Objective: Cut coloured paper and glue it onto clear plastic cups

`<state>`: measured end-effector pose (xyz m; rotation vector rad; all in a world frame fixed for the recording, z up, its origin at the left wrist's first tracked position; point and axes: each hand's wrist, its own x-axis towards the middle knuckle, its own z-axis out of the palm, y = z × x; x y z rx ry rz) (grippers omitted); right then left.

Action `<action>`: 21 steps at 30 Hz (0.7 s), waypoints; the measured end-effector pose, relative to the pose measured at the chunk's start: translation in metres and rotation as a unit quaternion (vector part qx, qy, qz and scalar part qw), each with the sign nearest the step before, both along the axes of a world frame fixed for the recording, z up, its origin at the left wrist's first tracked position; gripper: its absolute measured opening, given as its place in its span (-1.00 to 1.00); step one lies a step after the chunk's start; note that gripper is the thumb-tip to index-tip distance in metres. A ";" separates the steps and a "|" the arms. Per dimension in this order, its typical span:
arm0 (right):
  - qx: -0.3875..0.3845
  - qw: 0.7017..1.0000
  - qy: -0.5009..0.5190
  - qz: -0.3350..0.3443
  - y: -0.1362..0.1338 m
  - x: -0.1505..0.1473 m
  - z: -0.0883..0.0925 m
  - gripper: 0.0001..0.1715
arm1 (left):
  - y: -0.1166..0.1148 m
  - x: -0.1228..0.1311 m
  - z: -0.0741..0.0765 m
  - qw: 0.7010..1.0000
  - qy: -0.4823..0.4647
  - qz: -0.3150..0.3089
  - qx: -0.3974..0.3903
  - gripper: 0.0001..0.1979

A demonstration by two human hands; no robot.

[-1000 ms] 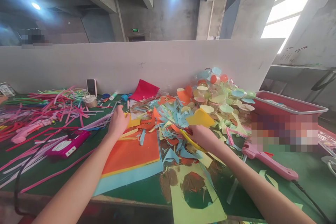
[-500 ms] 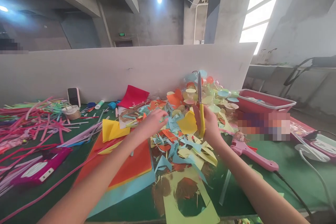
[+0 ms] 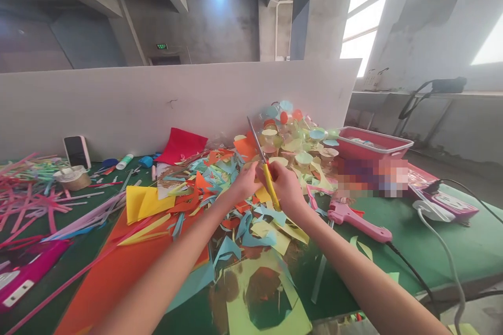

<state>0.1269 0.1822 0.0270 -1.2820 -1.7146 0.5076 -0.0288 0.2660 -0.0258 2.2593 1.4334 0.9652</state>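
Note:
A pair of scissors (image 3: pixel 271 186) with yellow handles is in my right hand (image 3: pixel 285 186), its blades pointing up and to the left. My left hand (image 3: pixel 247 182) meets it, fingers closed at the edge of a yellow paper piece (image 3: pixel 262 195) that shows between and below both hands. The fingertips are partly hidden where the hands come together. Under them lies a heap of blue, orange and pale yellow paper scraps (image 3: pixel 245 227). A pale green sheet with a large hole (image 3: pixel 236 306) is nearest to me.
Orange sheets (image 3: pixel 113 272) and folded yellow paper (image 3: pixel 147 204) lie left. A pink glue gun (image 3: pixel 361 220) with a cord is right, before a pink basket (image 3: pixel 377 149). Paper-topped cups (image 3: pixel 304 158) stand behind. A phone (image 3: pixel 77 152) leans against the white board (image 3: pixel 118 110).
My left hand has moved right to meet my right hand at the yellow paper. The scissors have tilted from upright to leaning left. The view has turned slightly right.

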 end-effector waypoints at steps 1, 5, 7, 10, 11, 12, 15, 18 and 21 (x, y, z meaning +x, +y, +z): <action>-0.004 1.000 -0.007 -0.005 0.000 0.000 0.001 -0.52 | -0.001 0.000 0.002 1.000 -0.013 0.003 -0.003 -0.56; -0.006 1.000 -0.022 -0.018 -0.002 0.001 0.004 -0.51 | -0.007 -0.005 0.019 0.996 -0.079 0.029 -0.014 -0.73; -0.006 0.999 -0.041 -0.024 -0.003 0.001 0.005 -0.52 | -0.012 -0.014 0.029 0.990 -0.126 0.058 -0.015 -0.82; -0.024 0.994 -0.103 -0.043 -0.004 -0.001 0.007 -0.54 | -0.021 -0.036 0.041 0.970 -0.215 0.112 -0.022 -0.88; -0.035 0.990 -0.128 -0.049 -0.005 -0.001 0.007 -0.56 | -0.024 -0.045 0.044 0.959 -0.251 0.132 -0.025 -0.86; -0.047 0.986 -0.152 -0.054 -0.005 -0.002 0.007 -0.57 | -0.028 -0.054 0.045 0.945 -0.289 0.150 -0.025 -0.84; -0.084 0.969 -0.229 -0.050 -0.004 -0.004 0.002 -0.61 | -0.038 -0.075 0.041 0.897 -0.399 0.190 -0.010 -0.79; -0.099 0.949 -0.298 -0.025 0.000 -0.005 -0.008 -0.64 | -0.046 -0.086 0.031 0.855 -0.472 0.214 -0.003 -0.79; -0.083 0.940 -0.332 0.004 0.002 -0.003 -0.017 -0.70 | -0.051 -0.085 0.023 0.836 -0.508 0.209 -0.011 -0.78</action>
